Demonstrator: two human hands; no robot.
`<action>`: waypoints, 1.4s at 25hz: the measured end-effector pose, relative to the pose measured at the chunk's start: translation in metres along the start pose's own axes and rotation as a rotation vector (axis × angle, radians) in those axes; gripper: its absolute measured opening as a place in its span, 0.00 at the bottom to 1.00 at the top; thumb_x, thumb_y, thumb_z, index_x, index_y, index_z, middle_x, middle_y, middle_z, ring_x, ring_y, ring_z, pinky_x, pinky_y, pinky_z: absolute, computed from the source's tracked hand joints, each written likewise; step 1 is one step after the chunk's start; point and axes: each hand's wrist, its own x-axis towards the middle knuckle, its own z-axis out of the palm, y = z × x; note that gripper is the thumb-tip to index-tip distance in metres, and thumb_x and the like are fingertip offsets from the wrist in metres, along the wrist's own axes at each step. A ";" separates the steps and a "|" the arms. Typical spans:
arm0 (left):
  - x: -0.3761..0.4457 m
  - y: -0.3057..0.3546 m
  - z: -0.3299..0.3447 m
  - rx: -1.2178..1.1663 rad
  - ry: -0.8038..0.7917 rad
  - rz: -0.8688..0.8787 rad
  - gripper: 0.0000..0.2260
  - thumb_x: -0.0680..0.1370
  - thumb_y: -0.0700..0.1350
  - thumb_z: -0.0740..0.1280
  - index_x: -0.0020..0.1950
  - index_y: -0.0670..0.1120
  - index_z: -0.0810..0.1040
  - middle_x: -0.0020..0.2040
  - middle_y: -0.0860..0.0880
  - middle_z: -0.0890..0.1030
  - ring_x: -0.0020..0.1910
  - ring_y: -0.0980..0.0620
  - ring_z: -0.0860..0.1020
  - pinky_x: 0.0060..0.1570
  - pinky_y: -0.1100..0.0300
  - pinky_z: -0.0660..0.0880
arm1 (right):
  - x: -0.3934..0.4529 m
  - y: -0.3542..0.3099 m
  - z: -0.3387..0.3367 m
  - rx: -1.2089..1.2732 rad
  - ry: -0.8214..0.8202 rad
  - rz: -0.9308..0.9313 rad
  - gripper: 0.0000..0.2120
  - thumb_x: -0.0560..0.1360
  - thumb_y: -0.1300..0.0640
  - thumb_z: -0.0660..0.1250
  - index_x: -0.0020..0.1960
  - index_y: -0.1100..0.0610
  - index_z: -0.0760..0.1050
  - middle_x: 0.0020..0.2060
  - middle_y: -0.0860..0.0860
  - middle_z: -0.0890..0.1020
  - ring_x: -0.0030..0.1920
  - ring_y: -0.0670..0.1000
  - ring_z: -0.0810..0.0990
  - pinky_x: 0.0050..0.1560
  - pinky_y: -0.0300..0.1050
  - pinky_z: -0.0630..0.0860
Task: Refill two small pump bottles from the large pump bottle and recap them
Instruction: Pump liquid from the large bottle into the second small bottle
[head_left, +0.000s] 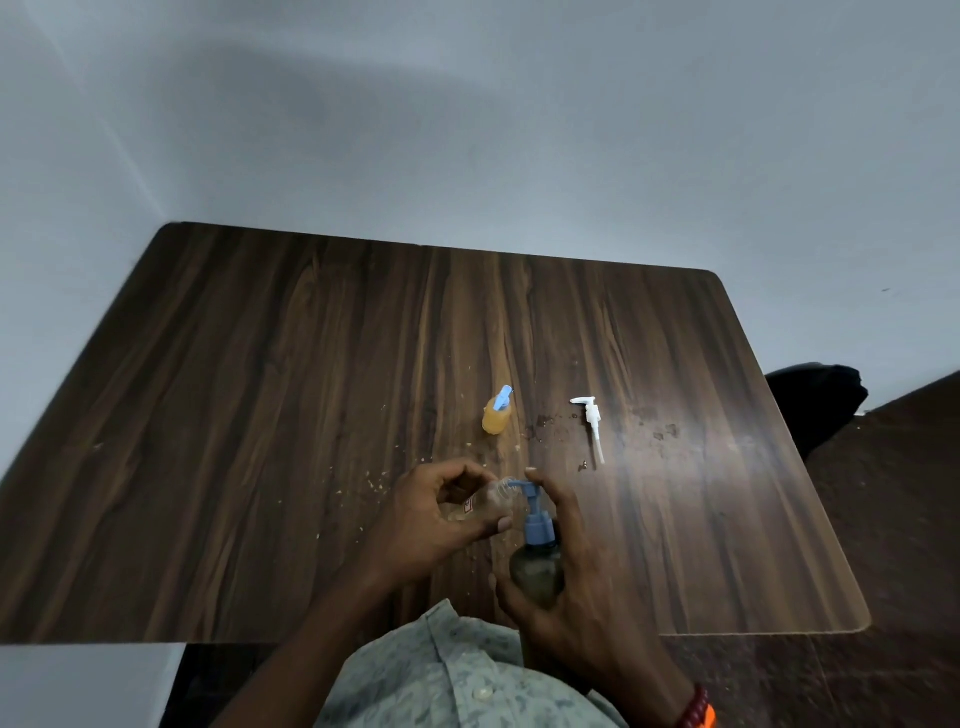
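Note:
My right hand (582, 587) grips the large dark pump bottle (537, 569) near the table's front edge, one finger up beside its blue pump head (532, 506). My left hand (441, 519) holds a small clear uncapped bottle (485, 501), tilted, with its open neck right at the blue nozzle. A little amber liquid lies in it. Farther back stands a second small bottle (497, 415), full of orange liquid and fitted with a blue pump. A loose white pump cap (593, 422) lies on the table to its right.
The dark wood-grain table (260, 415) carries crumbs and small wet spots around the bottles. A grey wall rises behind it. A dark chair back (815, 400) stands off the table's right side.

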 end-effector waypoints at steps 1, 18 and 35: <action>0.000 0.000 0.000 0.000 0.004 0.000 0.10 0.75 0.49 0.80 0.55 0.51 0.86 0.52 0.54 0.88 0.54 0.55 0.86 0.60 0.43 0.84 | -0.001 0.001 0.000 -0.006 -0.010 -0.002 0.44 0.70 0.42 0.74 0.77 0.34 0.51 0.65 0.39 0.75 0.58 0.39 0.80 0.57 0.34 0.78; -0.001 -0.007 0.004 0.020 -0.022 -0.033 0.12 0.73 0.46 0.82 0.55 0.49 0.86 0.51 0.53 0.88 0.54 0.54 0.86 0.59 0.43 0.84 | 0.004 0.001 0.002 0.097 0.023 0.038 0.32 0.72 0.51 0.77 0.67 0.40 0.62 0.49 0.43 0.82 0.46 0.40 0.84 0.38 0.31 0.79; -0.003 0.001 0.005 0.030 -0.036 0.035 0.15 0.74 0.46 0.80 0.60 0.51 0.86 0.56 0.56 0.88 0.57 0.58 0.85 0.64 0.50 0.82 | 0.020 0.000 -0.019 0.894 -0.205 0.680 0.35 0.80 0.31 0.55 0.62 0.60 0.82 0.46 0.58 0.87 0.43 0.54 0.87 0.43 0.48 0.83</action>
